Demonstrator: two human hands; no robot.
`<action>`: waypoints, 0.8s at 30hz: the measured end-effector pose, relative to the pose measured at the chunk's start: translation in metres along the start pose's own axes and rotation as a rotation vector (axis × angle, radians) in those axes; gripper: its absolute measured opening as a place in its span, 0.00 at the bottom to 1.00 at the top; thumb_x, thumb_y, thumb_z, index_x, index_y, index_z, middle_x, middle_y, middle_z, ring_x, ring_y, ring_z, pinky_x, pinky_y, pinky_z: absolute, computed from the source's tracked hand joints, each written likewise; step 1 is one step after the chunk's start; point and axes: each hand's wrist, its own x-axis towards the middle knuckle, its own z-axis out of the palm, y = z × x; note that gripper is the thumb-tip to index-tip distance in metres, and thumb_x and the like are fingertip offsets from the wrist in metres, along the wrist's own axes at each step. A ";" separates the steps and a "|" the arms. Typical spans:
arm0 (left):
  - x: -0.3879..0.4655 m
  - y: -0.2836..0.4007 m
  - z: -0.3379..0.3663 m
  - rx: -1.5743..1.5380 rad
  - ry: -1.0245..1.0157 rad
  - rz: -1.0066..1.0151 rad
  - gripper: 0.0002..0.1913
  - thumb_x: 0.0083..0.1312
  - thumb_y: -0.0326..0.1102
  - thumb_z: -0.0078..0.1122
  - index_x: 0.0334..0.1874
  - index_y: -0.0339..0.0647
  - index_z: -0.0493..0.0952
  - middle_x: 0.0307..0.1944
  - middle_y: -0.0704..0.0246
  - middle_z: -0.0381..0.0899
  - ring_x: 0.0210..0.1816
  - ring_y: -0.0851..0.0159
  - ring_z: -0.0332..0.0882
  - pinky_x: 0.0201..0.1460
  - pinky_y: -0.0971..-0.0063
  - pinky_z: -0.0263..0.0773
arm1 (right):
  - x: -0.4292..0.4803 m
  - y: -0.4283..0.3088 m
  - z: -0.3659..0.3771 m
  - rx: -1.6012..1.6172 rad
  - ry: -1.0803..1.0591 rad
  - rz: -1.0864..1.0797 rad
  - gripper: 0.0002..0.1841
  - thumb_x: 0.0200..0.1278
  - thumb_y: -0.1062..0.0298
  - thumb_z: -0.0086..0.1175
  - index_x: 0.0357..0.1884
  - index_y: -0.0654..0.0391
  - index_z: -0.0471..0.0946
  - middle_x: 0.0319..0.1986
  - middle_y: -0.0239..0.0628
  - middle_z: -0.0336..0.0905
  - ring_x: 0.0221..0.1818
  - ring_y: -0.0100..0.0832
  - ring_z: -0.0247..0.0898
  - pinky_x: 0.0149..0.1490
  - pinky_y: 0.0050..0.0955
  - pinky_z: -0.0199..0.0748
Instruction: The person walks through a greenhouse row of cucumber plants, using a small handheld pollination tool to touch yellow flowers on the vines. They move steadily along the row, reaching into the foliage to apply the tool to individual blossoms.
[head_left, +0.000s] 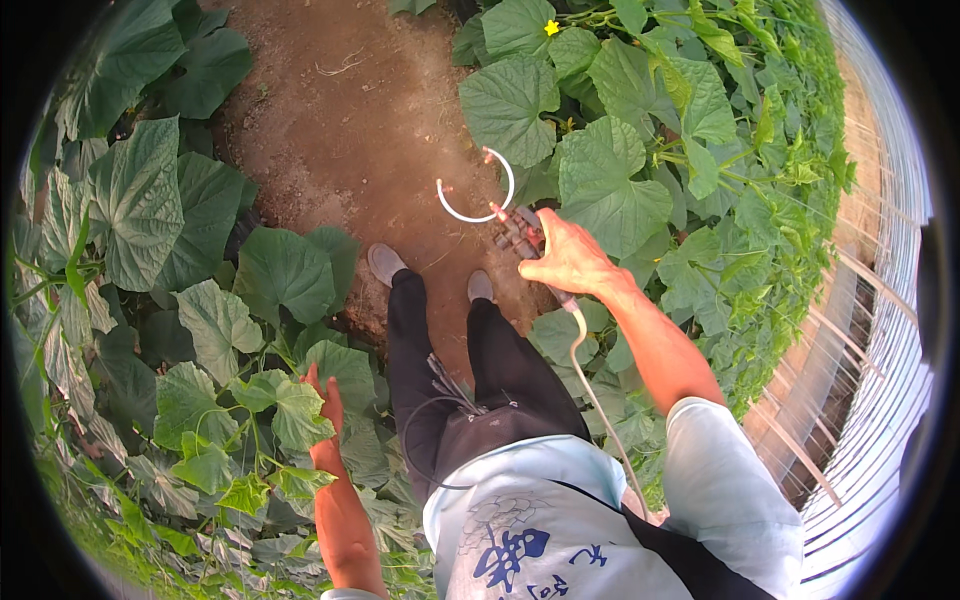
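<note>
My right hand (566, 259) is closed around the dark handle of a spray wand (521, 236). A white C-shaped tube (472, 219) with small reddish nozzles is at its far end, over the soil path. A pale hose (592, 382) runs from the handle down past my right side. At the left, my left hand (327, 401) is raised among large cucumber leaves (296, 412), partly behind them. Its fingers look apart, and I see nothing held in it.
Leafy vines (615, 172) line the right of the brown soil path (345, 112), one with a yellow flower (551, 28). More large leaves (285, 274) crowd the left, close to my legs. A ribbed, pale greenhouse wall (892, 420) curves along the far right.
</note>
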 end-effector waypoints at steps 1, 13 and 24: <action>0.002 -0.001 0.001 0.004 -0.032 -0.011 0.29 0.81 0.45 0.60 0.80 0.39 0.72 0.73 0.48 0.79 0.79 0.40 0.70 0.83 0.47 0.61 | 0.017 -0.004 -0.020 0.022 0.107 -0.065 0.33 0.51 0.53 0.69 0.55 0.66 0.76 0.48 0.58 0.83 0.54 0.55 0.84 0.58 0.50 0.80; 0.005 -0.009 0.029 0.028 -0.030 0.042 0.29 0.80 0.47 0.63 0.80 0.48 0.74 0.73 0.56 0.82 0.77 0.45 0.74 0.80 0.48 0.64 | 0.107 0.090 -0.087 -0.233 0.026 0.214 0.36 0.50 0.48 0.74 0.58 0.60 0.80 0.66 0.47 0.74 0.70 0.48 0.75 0.68 0.48 0.76; 0.021 0.030 0.030 -0.044 0.015 -0.088 0.28 0.78 0.46 0.63 0.78 0.45 0.76 0.70 0.55 0.83 0.74 0.44 0.75 0.78 0.47 0.64 | 0.103 0.170 -0.064 -0.099 0.129 0.284 0.27 0.42 0.54 0.76 0.39 0.58 0.75 0.38 0.44 0.81 0.43 0.44 0.80 0.51 0.43 0.78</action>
